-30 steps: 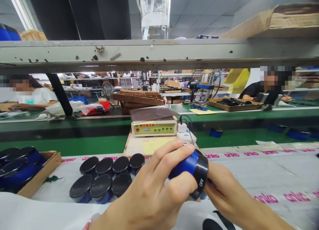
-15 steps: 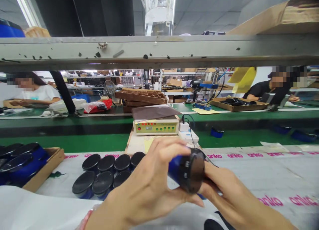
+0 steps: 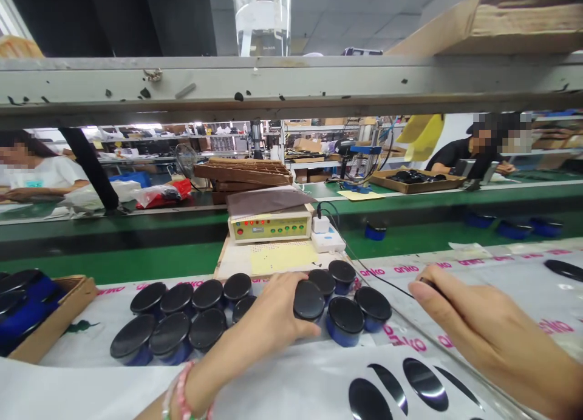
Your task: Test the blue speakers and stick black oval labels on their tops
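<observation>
My left hand (image 3: 273,314) is wrapped round a blue cup-like part with a glossy black top (image 3: 308,300), low among similar parts on the white sheet. More black-topped blue parts (image 3: 345,318) stand beside it on the right, and two rows (image 3: 169,335) stand to its left. My right hand (image 3: 483,329) is raised at the right, its thumb and forefinger pinched on a small dark item (image 3: 428,282) with a thin cable running from it. Loose black oval discs (image 3: 425,383) lie on the sheet in front.
A control box (image 3: 269,226) with lit indicators sits behind the parts, beside a white power socket (image 3: 328,241). At far left is a cardboard box (image 3: 54,323) of blue parts. Blue pieces rest on the green belt (image 3: 164,262). Two people are across the line; a metal shelf beam (image 3: 319,83) runs overhead.
My left hand has lowered the blue part among the others on the sheet. My right hand has moved away to the right. The view has shifted, showing more parts and the black discs.
</observation>
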{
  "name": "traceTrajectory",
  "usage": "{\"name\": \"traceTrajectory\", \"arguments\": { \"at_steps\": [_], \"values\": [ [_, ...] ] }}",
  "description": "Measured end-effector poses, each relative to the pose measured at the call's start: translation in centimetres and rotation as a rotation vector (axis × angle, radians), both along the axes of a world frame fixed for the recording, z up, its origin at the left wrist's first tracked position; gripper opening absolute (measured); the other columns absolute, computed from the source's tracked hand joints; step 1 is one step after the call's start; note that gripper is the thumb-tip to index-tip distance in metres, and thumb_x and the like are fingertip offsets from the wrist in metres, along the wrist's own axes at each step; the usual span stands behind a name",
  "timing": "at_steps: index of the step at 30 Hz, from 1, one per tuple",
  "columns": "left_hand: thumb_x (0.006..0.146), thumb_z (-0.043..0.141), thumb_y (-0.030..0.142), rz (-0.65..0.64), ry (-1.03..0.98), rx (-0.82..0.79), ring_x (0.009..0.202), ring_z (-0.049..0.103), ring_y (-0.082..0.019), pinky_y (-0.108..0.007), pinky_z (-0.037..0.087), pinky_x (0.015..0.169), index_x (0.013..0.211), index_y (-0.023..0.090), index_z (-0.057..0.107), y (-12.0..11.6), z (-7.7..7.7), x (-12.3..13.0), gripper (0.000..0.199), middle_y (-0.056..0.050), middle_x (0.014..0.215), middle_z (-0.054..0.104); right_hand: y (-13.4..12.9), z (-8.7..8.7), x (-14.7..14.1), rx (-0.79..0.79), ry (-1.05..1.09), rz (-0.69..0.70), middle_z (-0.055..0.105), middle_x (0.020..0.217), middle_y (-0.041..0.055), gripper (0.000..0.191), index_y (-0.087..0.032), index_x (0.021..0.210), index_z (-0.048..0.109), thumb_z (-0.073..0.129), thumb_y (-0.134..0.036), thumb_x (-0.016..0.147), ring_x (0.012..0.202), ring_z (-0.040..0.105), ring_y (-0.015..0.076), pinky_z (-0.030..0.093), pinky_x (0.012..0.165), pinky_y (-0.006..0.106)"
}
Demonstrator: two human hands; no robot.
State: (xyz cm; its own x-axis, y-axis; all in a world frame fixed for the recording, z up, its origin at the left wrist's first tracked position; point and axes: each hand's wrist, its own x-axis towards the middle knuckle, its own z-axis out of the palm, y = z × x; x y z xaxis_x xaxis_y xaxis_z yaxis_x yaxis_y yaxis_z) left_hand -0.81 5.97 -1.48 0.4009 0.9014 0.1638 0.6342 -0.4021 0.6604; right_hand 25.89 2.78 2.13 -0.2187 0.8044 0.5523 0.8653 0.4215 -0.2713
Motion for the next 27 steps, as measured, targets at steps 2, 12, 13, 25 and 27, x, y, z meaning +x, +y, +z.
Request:
{"name": "traceTrajectory", "arguments": {
  "at_steps": [2,12,13,25,27],
  "values": [
    [0.058,0.083,0.024,-0.025,0.016,-0.052,0.117,0.049,-0.032,-0.044,0.039,0.100,0.122,0.017,0.050,0.4,-1.8,0.6,0.072,-0.012,0.125,0.055,-0.1,-0.4,-0.2,-0.042,-0.052,0.081,0.051,0.046,-0.0027,0.034,-0.028,0.072,0.040,0.028,-0.050,0.096,0.037,0.047,0.0173,0.029,0.042,0.032],
    [0.069,0.073,0.041,-0.094,0.019,-0.132,0.111,0.054,-0.030,-0.042,0.045,0.092,0.128,0.022,0.042,0.5,-3.3,0.1,0.068,-0.010,0.124,0.056,5.4,-0.3,2.6,-0.123,-0.183,-0.254,0.043,0.051,-0.0021,0.028,-0.026,0.073,0.027,0.038,-0.046,0.089,0.043,0.041,0.0188,0.020,0.049,0.029],
    [0.076,0.066,0.042,-0.088,0.012,-0.117,0.113,0.053,-0.029,-0.043,0.044,0.093,0.127,0.021,0.043,0.6,-3.0,0.1,0.060,-0.011,0.124,0.055,5.9,-0.8,2.5,-0.203,-0.195,-0.196,0.047,0.055,-0.0009,0.025,-0.026,0.074,0.030,0.045,-0.042,0.086,0.046,0.044,0.0188,0.021,0.049,0.029],
    [0.065,0.071,0.024,-0.241,0.076,-0.164,0.113,0.055,-0.027,-0.038,0.041,0.099,0.123,0.018,0.053,7.5,-2.0,3.8,0.061,-0.009,0.124,0.058,6.3,-5.2,-0.2,-0.532,-0.157,0.282,0.053,0.072,-0.0013,0.017,-0.024,0.073,0.039,0.055,-0.017,0.070,0.061,0.050,0.0173,0.042,0.053,0.029],
    [0.060,0.076,0.028,-0.255,0.081,-0.195,0.103,0.061,-0.026,-0.038,0.046,0.093,0.115,0.018,0.058,8.6,-2.1,3.8,0.058,-0.006,0.113,0.065,6.1,-5.0,0.4,-0.512,-0.126,0.247,0.051,0.071,-0.0019,0.020,-0.024,0.072,0.037,0.056,-0.020,0.071,0.060,0.049,0.0169,0.041,0.052,0.029]
  ]
}}
